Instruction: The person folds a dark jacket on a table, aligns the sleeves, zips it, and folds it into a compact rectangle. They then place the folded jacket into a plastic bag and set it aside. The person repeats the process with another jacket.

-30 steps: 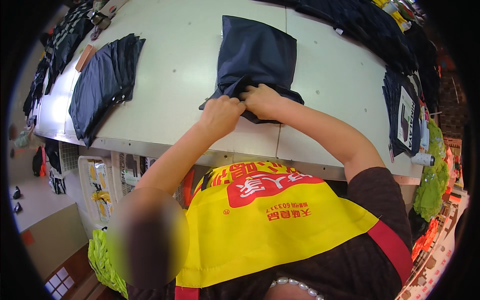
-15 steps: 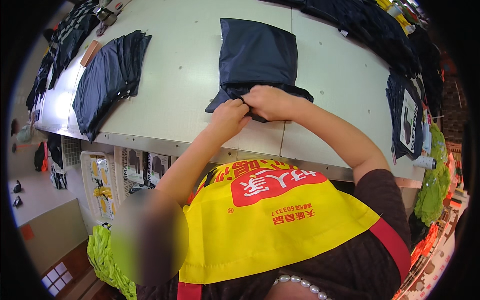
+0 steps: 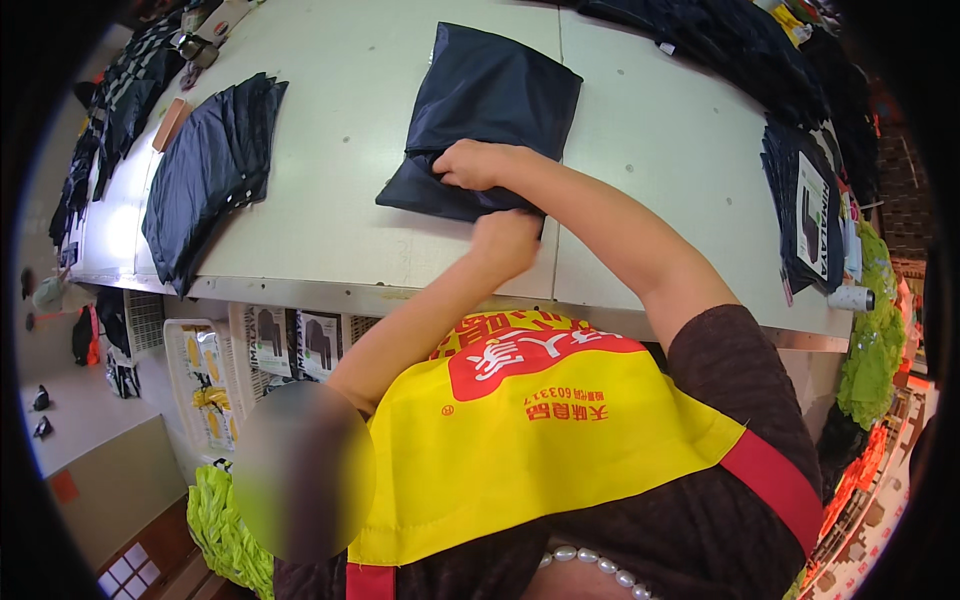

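Note:
A dark navy folded garment (image 3: 495, 95) lies on the white table (image 3: 340, 210), just beyond the near edge. My right hand (image 3: 475, 165) comes in from the right and rests on the garment's near left part, fingers curled into a fold. My left hand (image 3: 507, 242) reaches up from the lower left, closed in a fist on the garment's near edge, just below the right hand. The two forearms cross close together. A yellow apron with a red patch (image 3: 540, 420) covers my front.
A stack of dark garments (image 3: 210, 175) lies at the table's left. More dark garments sit at the far right (image 3: 805, 200) and top right (image 3: 700, 30). Green fabric (image 3: 872, 340) hangs at the right. Packaged items (image 3: 265, 345) sit under the table.
The hands were side by side at the garment's near edge. Now my right hand has slid left and farther onto the cloth, while my left hand has shifted right beneath it.

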### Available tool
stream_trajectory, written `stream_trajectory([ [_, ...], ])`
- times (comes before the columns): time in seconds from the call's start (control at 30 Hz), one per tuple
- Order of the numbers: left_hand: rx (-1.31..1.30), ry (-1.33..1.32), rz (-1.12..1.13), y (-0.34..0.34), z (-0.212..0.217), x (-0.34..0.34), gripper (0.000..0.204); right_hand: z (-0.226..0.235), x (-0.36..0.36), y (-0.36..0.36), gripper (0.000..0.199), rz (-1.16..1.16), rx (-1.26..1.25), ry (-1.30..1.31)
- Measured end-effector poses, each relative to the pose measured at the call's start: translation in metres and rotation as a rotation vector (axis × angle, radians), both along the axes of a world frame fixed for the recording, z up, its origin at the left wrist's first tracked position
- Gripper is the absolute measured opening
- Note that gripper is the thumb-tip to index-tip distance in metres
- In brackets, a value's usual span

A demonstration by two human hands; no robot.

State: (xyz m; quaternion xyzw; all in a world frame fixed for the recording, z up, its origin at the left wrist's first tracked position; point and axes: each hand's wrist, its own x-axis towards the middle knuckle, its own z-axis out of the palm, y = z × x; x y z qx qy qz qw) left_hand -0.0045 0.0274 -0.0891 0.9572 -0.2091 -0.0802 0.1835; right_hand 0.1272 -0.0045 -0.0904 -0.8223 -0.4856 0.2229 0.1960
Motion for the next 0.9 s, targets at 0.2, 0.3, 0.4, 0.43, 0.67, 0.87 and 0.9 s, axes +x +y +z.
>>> stream_trajectory([
  [0.2,-0.529,-0.193,0.121,0.018,0.019,-0.008,0.010,-0.003,0.001,0.003,0.038,-0.170,0.063,0.183],
  [0.3,-0.473,-0.186,0.107,0.032,0.025,-0.020,0.008,0.018,-0.008,-0.017,0.051,-0.082,0.094,0.259],
  [0.4,-0.516,-0.280,0.076,0.035,0.019,-0.018,0.009,0.067,-0.024,-0.058,0.041,-0.040,0.136,0.138],
  [0.43,-0.528,-0.277,0.055,0.035,0.020,-0.018,0.009,0.080,-0.026,-0.074,0.039,-0.056,0.101,0.139],
  [0.67,-0.548,-0.252,-0.059,0.039,0.010,-0.016,0.009,0.068,-0.027,-0.097,0.042,-0.064,0.004,0.480],
  [0.87,-0.534,-0.417,-0.094,0.018,0.013,-0.006,0.011,0.002,-0.042,-0.065,0.023,-0.077,-0.223,-0.310],
  [0.9,-0.476,-0.473,-0.091,0.021,0.017,-0.006,0.011,0.011,-0.046,-0.069,0.023,-0.067,-0.203,-0.261],
])
